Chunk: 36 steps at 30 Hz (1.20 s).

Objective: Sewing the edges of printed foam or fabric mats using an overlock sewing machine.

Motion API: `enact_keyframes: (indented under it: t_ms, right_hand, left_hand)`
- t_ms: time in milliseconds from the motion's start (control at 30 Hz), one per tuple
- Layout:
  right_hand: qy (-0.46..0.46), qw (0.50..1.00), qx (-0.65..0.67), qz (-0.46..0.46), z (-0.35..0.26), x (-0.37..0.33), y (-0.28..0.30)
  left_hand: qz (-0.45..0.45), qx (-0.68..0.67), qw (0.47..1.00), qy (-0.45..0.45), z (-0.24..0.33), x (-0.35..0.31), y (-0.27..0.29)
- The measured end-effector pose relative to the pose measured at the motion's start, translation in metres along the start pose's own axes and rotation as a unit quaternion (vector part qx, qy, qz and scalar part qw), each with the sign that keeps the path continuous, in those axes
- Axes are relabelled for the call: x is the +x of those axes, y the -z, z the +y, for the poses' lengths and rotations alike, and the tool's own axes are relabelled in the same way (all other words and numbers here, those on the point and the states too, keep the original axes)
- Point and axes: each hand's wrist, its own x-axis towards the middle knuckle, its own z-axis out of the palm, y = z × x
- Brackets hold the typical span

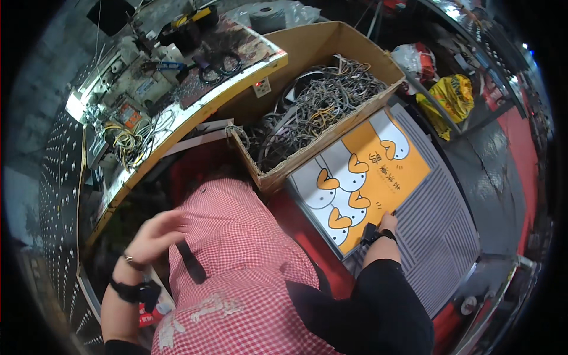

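My left hand [163,234] hovers just above the red-checked apron [236,236] on my lap, slightly blurred, with its fingers stretched out and holding nothing. Off to the right, my right hand [387,223] is closed at the near right edge of an orange mat [378,177] printed with white cartoon ducks. Its fingertips are partly hidden against that edge. The duck mat lies flat on top of a larger grey striped mat [435,236], with more layers showing below its left side.
A large cardboard box [331,145] full of tangled cords and strips [337,94] stands ahead. At the left is a worktable [219,97] with a sewing machine [127,77], black-handled scissors [220,68] and loose thread. A yellow bag [447,100] sits at the far right.
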Motion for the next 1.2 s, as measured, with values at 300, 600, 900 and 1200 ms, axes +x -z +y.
enact_keyframes:
  t_ms: [300, 600, 900, 1200]
  right_hand:
    - [0.040, 0.990, 0.073, 0.112, 0.012, -0.007, -0.004]
    - [-0.036, 0.999, 0.006, -0.040, 0.009, -0.006, 0.007]
    - [0.501, 0.836, 0.214, -0.066, -0.259, -0.203, -0.029]
    - [0.675, 0.584, -0.246, -0.378, -0.368, -0.548, -0.178]
  left_hand:
    - [0.385, -0.164, 0.906, 0.063, -0.080, -0.114, 0.051]
    - [0.328, -0.133, 0.935, 0.018, -0.062, -0.052, 0.052]
    - [0.631, 0.207, 0.729, -0.166, -0.077, 0.018, 0.133]
    - [0.439, 0.445, 0.758, -0.187, -0.013, 0.139, 0.080]
